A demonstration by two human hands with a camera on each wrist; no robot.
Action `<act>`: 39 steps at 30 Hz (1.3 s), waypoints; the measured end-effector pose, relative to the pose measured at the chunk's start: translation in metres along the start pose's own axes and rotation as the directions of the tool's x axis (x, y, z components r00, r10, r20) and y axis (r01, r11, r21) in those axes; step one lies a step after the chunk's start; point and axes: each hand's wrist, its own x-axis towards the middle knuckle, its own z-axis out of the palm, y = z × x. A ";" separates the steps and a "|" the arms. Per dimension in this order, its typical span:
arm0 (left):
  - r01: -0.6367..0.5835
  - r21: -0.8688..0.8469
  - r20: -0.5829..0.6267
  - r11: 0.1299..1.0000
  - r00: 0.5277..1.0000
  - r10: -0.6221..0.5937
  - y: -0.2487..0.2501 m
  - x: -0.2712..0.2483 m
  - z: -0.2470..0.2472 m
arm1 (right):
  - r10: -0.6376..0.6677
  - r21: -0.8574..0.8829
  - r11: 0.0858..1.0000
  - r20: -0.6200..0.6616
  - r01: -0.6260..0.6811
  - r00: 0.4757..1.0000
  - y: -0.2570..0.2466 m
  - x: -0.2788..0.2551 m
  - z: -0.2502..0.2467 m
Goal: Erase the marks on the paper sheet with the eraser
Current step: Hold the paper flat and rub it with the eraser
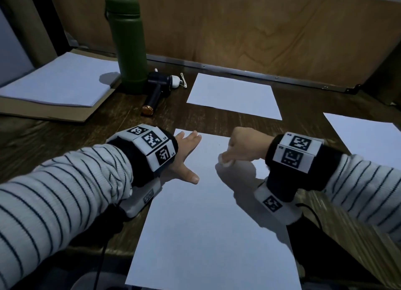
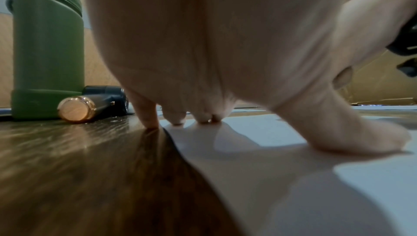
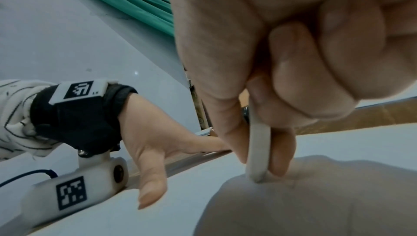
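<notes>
1. Toward the table's [image 1: 217, 120] far left corner, a stack of paper [image 1: 58, 81] is lying on a cardboard sheet [image 1: 65, 114], with a green bottle [image 1: 128, 42] standing just to its right and a dark handheld device [image 1: 158, 90] lying at the bottle's base.
2. Left of the table's middle, the left hand [image 1: 184, 155] is lying flat with fingers straight and spread, pressing down the far left corner of the paper sheet [image 1: 206, 224]; it is holding nothing, and its little finger is touching the bare wood.
3. Right of it, the right hand [image 1: 240, 146] is pinching the white eraser [image 3: 259, 150] between thumb and fingertips, its lower edge touching the sheet's far part.
4. Behind the hands and toward the right edge, two more blank sheets [image 1: 234, 94] [image 1: 366, 137] are lying flat.
</notes>
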 end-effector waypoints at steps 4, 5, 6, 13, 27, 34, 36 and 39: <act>-0.029 -0.008 -0.004 1.000 1.000 0.029 -0.002 0.003 0.000 | -0.080 -0.027 0.996 -0.004 0.080 0.997 -0.028 0.009 0.004; -0.052 -0.013 -0.001 0.999 0.999 0.052 -0.002 0.004 0.000 | -0.104 -0.007 0.995 -0.003 0.104 0.995 -0.035 0.011 0.006; -0.066 -0.016 -0.002 0.998 0.998 0.066 -0.002 0.004 0.000 | -0.116 0.010 0.993 -0.005 0.116 0.993 -0.038 0.013 0.009; -0.007 0.001 -0.015 1.000 1.000 0.007 -0.003 0.004 0.004 | 0.032 -0.001 1.000 0.019 -0.032 0.999 0.008 0.001 -0.003; 0.004 0.002 -0.003 1.000 1.000 -0.004 -0.001 0.001 -0.001 | 0.065 0.004 0.998 0.024 -0.066 0.998 0.019 -0.003 -0.005; 0.017 0.035 0.027 0.999 0.999 -0.018 0.005 -0.004 -0.006 | -0.039 0.041 0.998 -0.021 0.039 0.999 -0.012 0.008 0.010; 0.015 0.039 0.032 0.999 0.999 -0.017 0.005 -0.004 -0.006 | -0.011 0.042 0.999 -0.026 0.012 1.000 0.002 0.005 0.008; 0.015 0.018 0.015 1.000 1.000 -0.016 0.004 -0.003 -0.004 | 0.052 0.057 0.997 -0.008 -0.051 0.999 0.022 -0.005 0.004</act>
